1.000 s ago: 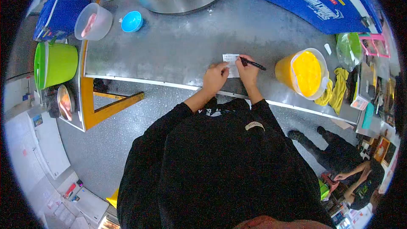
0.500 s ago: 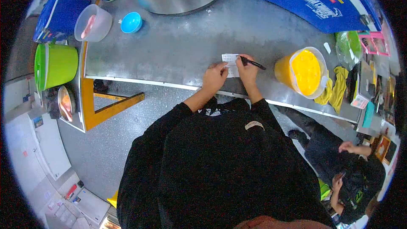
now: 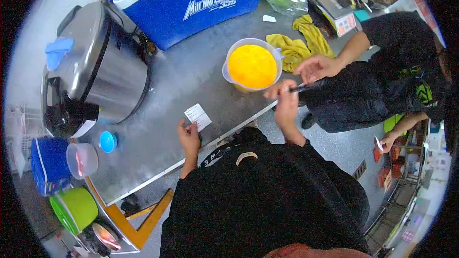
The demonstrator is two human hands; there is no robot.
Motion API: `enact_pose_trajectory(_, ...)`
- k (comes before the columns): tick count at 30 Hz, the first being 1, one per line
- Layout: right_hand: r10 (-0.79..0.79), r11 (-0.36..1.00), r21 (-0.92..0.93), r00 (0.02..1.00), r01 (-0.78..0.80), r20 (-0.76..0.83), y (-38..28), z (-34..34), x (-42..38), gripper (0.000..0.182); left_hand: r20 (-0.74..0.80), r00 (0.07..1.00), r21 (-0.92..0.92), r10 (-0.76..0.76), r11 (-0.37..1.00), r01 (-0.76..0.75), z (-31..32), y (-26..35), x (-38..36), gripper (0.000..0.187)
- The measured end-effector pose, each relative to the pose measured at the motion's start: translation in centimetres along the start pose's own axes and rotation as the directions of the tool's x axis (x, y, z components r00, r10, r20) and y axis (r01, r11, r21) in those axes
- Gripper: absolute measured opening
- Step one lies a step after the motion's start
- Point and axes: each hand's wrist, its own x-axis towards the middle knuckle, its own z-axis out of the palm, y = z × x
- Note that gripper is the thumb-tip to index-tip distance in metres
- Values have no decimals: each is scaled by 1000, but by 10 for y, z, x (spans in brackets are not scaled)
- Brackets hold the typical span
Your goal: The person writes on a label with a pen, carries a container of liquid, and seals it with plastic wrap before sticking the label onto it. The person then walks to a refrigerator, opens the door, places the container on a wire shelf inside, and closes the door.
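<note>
My right hand [image 3: 287,105] is raised past the table's front edge, closed on a black marker pen [image 3: 300,88] held sideways at the fingertips. Close to the pen's far end is a co-worker's open hand [image 3: 319,68], reaching in from the right. Down on the metal table, my left hand [image 3: 189,138] has thumb and forefinger apart, with the thumb at the lower left edge of a small white paper slip [image 3: 198,116] bearing lines of writing. Beyond my right hand stands a clear plastic jug [image 3: 225,72] filled with yellow liquid [image 3: 252,67].
A large steel cooker [image 3: 119,76] and a blue cooler box [image 3: 215,0] line the back. Yellow gloves [image 3: 296,50] lie right of the jug. At the left are a small blue bowl [image 3: 108,142] and a translucent tub [image 3: 86,160]. The co-worker's other hand [image 3: 389,141] holds something white.
My view has turned right. My right hand has lifted the marker off the slip toward the co-worker, who has come up to the table with a hand out. My left hand stays by the slip.
</note>
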Motion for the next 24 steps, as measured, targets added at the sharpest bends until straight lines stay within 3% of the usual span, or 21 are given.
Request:
enact_pose_trajectory(1, 118, 992, 46, 991, -115, -64, -6, -15, 4, 12, 38, 996, -106, -76, 991, 80, -2, 7, 1, 28)
enact_pose_trajectory(3, 280, 960, 7, 954, -281, -107, -9, -47, 5, 11, 76, 993, -80, -93, 992, 99, -4, 15, 8, 24)
enact_pose_trajectory(5, 303, 953, 44, 947, -299, -106, -10, -65, -1, 11, 76, 983, -99, -166, 980, 173, -8, 46, 13, 19)
enact_pose_trajectory(7, 363, 917, 209, 928, -339, -90, -10, -79, -5, 13, 166, 972, -103, -168, 977, 187, -15, 76, 16, 19)
enact_pose_trajectory(9, 340, 923, 210, 939, -321, -58, -12, -90, -5, 15, 195, 964, -227, -182, 948, 225, -16, 98, 18, 19)
enact_pose_trajectory(13, 290, 955, 119, 938, -271, -191, -19, -87, -2, 16, 243, 944, -346, -223, 889, 299, -16, 96, 30, 18)
enact_pose_trajectory(14, 267, 949, 198, 959, -245, -94, -21, -96, 1, 16, 224, 949, -350, -221, 891, 290, -14, 99, 31, 18)
enact_pose_trajectory(15, 282, 952, 178, 938, -247, -204, -21, -104, 6, 23, 233, 944, -386, -235, 868, 311, -14, 105, 31, 18)
enact_pose_trajectory(17, 192, 959, 215, 981, -186, -8, -25, -121, 16, 40, 241, 939, -420, -245, 846, 329, -18, 108, 30, 17)
enact_pose_trajectory(18, 246, 962, 173, 948, -212, -203, -41, -94, 15, 55, 243, 938, -417, -247, 847, 331, -19, 109, 29, 17)
enact_pose_trajectory(19, 239, 963, 172, 948, -205, -208, -42, -87, 10, 55, 251, 936, -413, -247, 847, 334, -18, 110, 28, 17)
enact_pose_trajectory(21, 421, 847, 413, 897, -336, -133, -46, -78, 3, 63, 265, 931, -408, -251, 846, 344, -20, 110, 25, 17)
enact_pose_trajectory(22, 416, 841, 440, 896, -315, -154, -37, -76, -5, 58, 268, 927, -402, -262, 844, 355, -20, 109, 26, 17)
enact_pose_trajectory(23, 413, 841, 444, 897, -311, -155, -27, -72, -12, 58, 268, 929, -401, -257, 846, 350, -18, 107, 27, 17)
enact_pose_trajectory(24, 354, 935, 96, 908, -341, -225, -15, -66, -17, 52, 254, 928, -411, -272, 839, 358, -18, 103, 27, 18)
